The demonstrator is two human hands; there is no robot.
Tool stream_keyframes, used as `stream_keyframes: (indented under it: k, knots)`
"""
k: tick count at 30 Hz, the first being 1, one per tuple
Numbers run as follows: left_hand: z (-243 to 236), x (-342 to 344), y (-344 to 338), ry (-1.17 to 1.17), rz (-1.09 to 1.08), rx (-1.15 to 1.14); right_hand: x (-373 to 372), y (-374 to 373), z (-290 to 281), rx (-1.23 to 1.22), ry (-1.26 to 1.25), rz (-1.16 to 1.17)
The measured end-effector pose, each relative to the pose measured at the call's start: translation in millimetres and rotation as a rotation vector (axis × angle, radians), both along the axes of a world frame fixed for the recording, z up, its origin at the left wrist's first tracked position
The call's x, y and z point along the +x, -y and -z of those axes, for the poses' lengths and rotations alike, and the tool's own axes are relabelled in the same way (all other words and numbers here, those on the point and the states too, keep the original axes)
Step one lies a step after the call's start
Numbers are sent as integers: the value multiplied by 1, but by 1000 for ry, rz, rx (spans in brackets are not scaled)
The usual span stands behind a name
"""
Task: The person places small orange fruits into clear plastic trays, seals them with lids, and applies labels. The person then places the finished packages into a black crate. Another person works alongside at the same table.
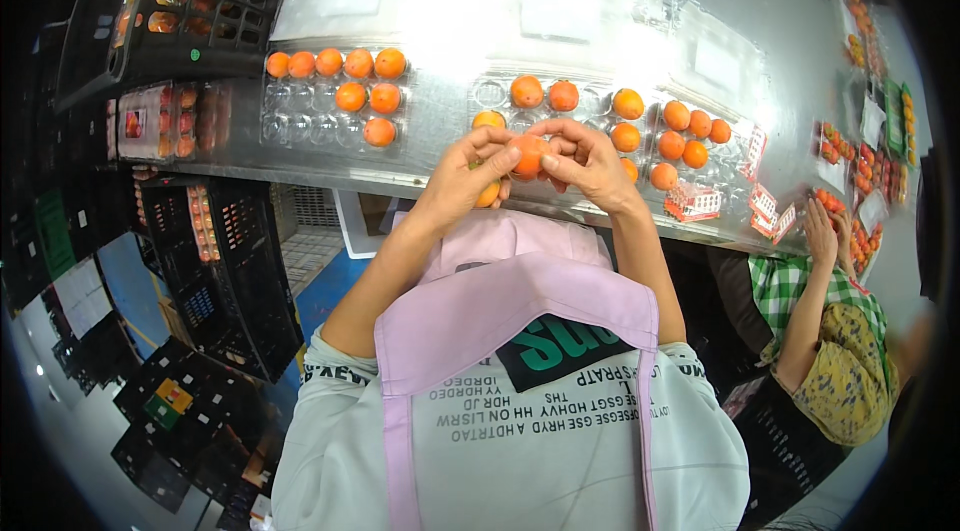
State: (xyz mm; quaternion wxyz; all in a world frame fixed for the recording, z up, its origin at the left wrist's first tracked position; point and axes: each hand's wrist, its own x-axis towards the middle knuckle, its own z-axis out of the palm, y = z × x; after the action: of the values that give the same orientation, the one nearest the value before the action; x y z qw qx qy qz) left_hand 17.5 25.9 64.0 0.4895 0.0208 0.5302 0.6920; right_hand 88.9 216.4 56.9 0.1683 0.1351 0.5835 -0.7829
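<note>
My left hand [474, 171] and my right hand [592, 169] meet at the near edge of the metal table. Between their fingertips they hold one round orange fruit [530, 157]; its exact kind I cannot tell. Another orange fruit [487, 194] shows under my left hand, partly hidden by the fingers. Just beyond the hands lies a clear plastic tray [490, 94] with round cups, holding several orange fruits [527, 92]. Right of it, a second clear tray [722, 159] holds several more. To the left, a third tray [312, 127] is partly filled, its back row full.
A black crate [215, 26] of packed fruit stands at the far left, with filled packs [150, 123] before it. Red-and-white cards [692, 203] lie at the right. A co-worker's hands [828, 233] work over fruit trays farther right. Black crates [225, 276] stand below the table.
</note>
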Motion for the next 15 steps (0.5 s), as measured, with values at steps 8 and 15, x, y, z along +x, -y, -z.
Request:
stream_keyframes:
  k: [8, 15]
  knots:
    - [0, 3, -4, -591, -88, -115, 4, 11, 2, -110, -17, 138]
    - [-7, 4, -6, -776, -31, -224, 4, 12, 5, -24, 52, 108]
